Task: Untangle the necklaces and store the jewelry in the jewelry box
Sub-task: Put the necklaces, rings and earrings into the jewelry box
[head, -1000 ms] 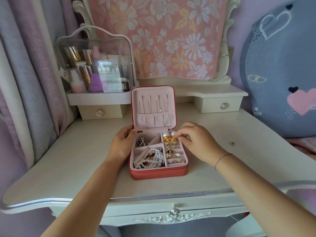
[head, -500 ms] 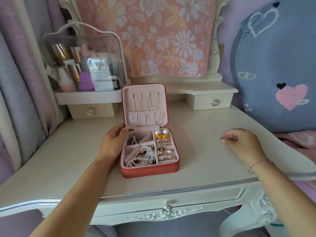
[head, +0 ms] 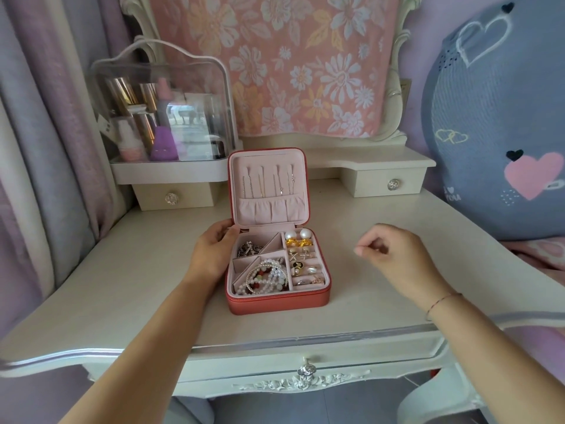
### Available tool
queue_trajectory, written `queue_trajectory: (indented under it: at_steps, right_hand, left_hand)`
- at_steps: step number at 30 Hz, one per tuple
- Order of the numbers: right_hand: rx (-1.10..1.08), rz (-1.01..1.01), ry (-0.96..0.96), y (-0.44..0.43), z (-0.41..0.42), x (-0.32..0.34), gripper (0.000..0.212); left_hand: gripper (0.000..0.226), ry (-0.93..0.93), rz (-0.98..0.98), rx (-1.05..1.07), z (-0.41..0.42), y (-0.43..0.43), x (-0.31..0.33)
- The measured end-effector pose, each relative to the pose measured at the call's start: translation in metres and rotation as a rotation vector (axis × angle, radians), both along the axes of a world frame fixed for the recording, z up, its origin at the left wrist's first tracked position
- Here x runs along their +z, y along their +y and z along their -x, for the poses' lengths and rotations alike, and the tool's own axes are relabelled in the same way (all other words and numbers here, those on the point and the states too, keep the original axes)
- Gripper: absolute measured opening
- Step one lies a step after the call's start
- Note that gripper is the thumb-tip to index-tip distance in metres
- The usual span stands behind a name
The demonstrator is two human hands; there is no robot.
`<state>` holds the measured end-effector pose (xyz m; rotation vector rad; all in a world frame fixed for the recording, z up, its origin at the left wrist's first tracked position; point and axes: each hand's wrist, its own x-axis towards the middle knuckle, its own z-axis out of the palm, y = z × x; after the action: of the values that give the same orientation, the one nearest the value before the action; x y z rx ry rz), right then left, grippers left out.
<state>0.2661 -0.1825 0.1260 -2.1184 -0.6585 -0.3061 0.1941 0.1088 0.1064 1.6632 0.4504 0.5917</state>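
Obs.: jewelry box (head: 278,302) sits open on the dressing table (head: 122,286), lid (head: 295,166) upright at its far side.

Left hand (head: 214,255) holds the box's left wall, thumb up by the hinge corner. Purpose, I judge: to keep the light box from sliding while the other hand works in it.

Right hand (head: 394,255) hovers to the right of the box, apart from it and off the tabletop. Fingers curled in, thumb tip against forefinger tip. I see nothing between the tips, though a very small piece would not show.

Contents: thin necklaces (head: 269,183) hang separately in the lid, tails tucked into the gathered pocket, presumably so they cannot knot again. Beaded strands (head: 266,278) are heaped in the box's near-left compartment; silver chain pieces (head: 249,249) far-left; pearl earrings (head: 298,234) far-right; rings and studs (head: 305,266) down the right column.

Judgement: storing looks nearly done.

Room: open tabletop right of the box gives my right hand a free path in over the low right rim. The upright lid blocks any approach from beyond the box. A clear cosmetics case (head: 162,108) stands beyond-left, well apart. The table's front edge lies near the box's near wall, so I should not pull the box toward me.
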Motion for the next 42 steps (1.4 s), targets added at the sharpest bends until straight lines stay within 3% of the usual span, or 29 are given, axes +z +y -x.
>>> queue_trajectory:
  at_steps: [8, 15, 24, 42]
  right_hand:
    - [0.241, 0.074, -0.091, 0.04, 0.022, 0.011, 0.013]
    - [0.214, 0.008, -0.13, 0.045, 0.023, 0.007, 0.027]
    - [0.238, 0.094, -0.253, 0.05, 0.023, 0.006, 0.013]
    - [0.281, 0.134, -0.317, 0.05, 0.02, 0.002, 0.009]
  left_hand:
    - [0.015, -0.012, 0.017, -0.004, 0.001, -0.002, 0.001]
    - [0.016, -0.013, 0.003, -0.009, 0.001, -0.001, 0.001]
    - [0.015, -0.013, 0.0, -0.011, 0.003, -0.002, 0.002]
    - [0.023, -0.002, -0.006, 0.002, 0.002, -0.002, 0.003]
